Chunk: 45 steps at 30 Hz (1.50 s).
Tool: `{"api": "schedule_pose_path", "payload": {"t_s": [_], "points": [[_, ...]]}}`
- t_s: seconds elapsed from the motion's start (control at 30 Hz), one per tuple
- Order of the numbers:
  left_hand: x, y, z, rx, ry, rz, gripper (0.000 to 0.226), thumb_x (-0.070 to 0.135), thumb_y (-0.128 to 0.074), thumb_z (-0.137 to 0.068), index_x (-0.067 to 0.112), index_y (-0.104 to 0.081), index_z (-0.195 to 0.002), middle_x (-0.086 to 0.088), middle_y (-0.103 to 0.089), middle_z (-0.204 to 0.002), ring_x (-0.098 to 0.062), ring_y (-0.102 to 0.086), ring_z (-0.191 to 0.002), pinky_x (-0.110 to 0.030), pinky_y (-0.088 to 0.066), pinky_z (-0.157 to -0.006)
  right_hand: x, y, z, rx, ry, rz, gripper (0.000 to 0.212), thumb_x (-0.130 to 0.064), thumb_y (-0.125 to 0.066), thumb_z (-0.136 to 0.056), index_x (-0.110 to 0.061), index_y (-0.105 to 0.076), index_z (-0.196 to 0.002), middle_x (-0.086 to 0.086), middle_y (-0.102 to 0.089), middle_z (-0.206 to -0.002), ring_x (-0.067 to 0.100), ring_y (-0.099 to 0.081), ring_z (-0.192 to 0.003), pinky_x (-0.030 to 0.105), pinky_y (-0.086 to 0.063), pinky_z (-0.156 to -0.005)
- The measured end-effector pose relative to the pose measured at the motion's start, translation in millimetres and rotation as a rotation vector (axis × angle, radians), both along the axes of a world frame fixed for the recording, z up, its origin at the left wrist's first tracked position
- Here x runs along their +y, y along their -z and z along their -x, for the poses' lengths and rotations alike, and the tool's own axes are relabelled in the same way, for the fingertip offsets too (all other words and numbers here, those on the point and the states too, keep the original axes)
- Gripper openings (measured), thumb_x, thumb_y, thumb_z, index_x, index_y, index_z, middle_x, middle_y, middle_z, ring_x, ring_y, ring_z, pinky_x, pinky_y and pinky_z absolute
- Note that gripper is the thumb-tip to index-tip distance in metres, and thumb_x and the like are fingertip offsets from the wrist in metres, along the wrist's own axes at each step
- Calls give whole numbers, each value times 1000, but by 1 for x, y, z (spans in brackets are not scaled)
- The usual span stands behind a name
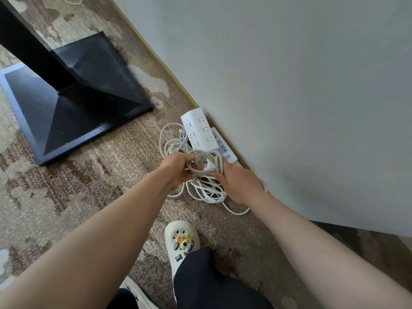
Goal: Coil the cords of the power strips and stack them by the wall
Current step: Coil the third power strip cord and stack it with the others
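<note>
A white power strip (199,130) lies on top of a second strip with blue switches (223,148), both against the wall (289,85). Loose white cord loops (171,139) spread on the carpet to their left and below my hands. My left hand (176,169) grips a coil of white cord (209,166) with a grey-white plug (201,159) at its top. My right hand (238,184) holds the right side of the same coil, fingers curled around the strands.
A black pedestal table base (73,101) stands on the patterned carpet to the left. My white clog with charms (182,241) and dark trouser leg (211,282) are below the cords. A brass strip (160,63) runs along the wall's foot.
</note>
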<state>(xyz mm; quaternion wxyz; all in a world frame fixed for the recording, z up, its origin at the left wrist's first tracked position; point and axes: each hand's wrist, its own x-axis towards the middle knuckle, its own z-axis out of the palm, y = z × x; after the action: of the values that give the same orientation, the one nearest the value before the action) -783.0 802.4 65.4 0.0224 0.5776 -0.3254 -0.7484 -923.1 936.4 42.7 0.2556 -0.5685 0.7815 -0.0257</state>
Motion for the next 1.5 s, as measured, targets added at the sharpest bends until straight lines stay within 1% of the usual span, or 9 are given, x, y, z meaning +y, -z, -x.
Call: {"api": "schedule_pose_path", "payload": {"t_s": [0.27, 0.37, 0.5, 0.6, 0.7, 0.8, 1.03, 1.2, 1.5], "points": [[6, -10, -7, 177, 173, 217, 28, -4, -61, -84, 11, -62, -108, -10, -67, -98, -27, -64, -91, -47, -54, -92, -5, 0, 0, 13, 52, -13, 47, -49, -29, -104, -22, -36, -142, -12, -50, -77, 15, -51, -67, 33, -40, -58], [12, -10, -7, -1, 340, 607, 48, 0, -73, -75, 21, -54, -114, -4, -63, -100, -20, -65, -88, -37, -58, -82, -10, -1, 0, 5, 43, -23, 38, -49, -32, -103, -24, -44, -129, -14, -50, -74, 17, -54, -68, 34, -40, -59], [12, -10, -7, -112, 429, 938, 50, 15, -69, -82, 37, -46, -120, 2, -66, -75, -1, -56, -51, -19, -47, -45, -12, -3, 1, -26, 32, -21, 33, -49, -32, -103, -27, -44, -126, -15, -47, -70, 17, -54, -68, 33, -38, -59], [6, -13, -7, -219, 643, 1130, 35, 27, -65, -87, 36, -51, -118, 5, -69, -79, -10, -61, -59, -33, -55, -52, -11, -6, 1, -20, 31, -38, 34, -50, -31, -103, -27, -45, -125, -11, -56, -77, 20, -60, -73, 34, -42, -61], [-7, -14, -10, -368, 995, 1462, 32, 47, -60, -89, 31, -59, -116, 6, -68, -82, -15, -61, -63, -27, -47, -50, -6, -7, 0, -21, 18, -59, 40, -50, -30, -103, -25, -46, -128, -1, -66, -92, 23, -62, -79, 35, -43, -64], [-18, -15, -10, -298, 1123, 1598, 35, 52, -59, -89, 25, -66, -111, 4, -64, -113, -17, -65, -79, -27, -43, -54, -3, -7, 0, -17, 25, -54, 40, -50, -31, -102, -24, -48, -127, -3, -64, -90, 22, -59, -76, 35, -41, -64], [-14, -28, -11, -121, 988, 1378, 38, 49, -49, -94, 19, -56, -115, 6, -61, -105, -17, -62, -83, -33, -49, -65, 8, -11, 9, -150, 70, -29, 32, -50, -34, -102, -26, -44, -121, -7, -60, -87, 14, -58, -74, 37, -49, -64], [-11, -34, -25, -43, 798, 1085, 30, 44, -54, -91, 18, -61, -105, 7, -65, -87, -7, -62, -78, -33, -56, -71, 28, -14, 18, -215, 55, 67, 26, -53, -41, -100, -32, -47, -115, -14, -58, -80, 6, -56, -71, 27, -38, -56], [-2, 1, -14, -12, 356, 551, 24, 22, -51, -99, 20, -50, -123, -1, -56, -123, -21, -61, -105, -44, -58, -84, 19, 0, -14, -336, 180, 105, 26, -34, -36, -106, -24, -49, -85, -6, -51, -75, 12, -48, -64, 32, -34, -57]]}}
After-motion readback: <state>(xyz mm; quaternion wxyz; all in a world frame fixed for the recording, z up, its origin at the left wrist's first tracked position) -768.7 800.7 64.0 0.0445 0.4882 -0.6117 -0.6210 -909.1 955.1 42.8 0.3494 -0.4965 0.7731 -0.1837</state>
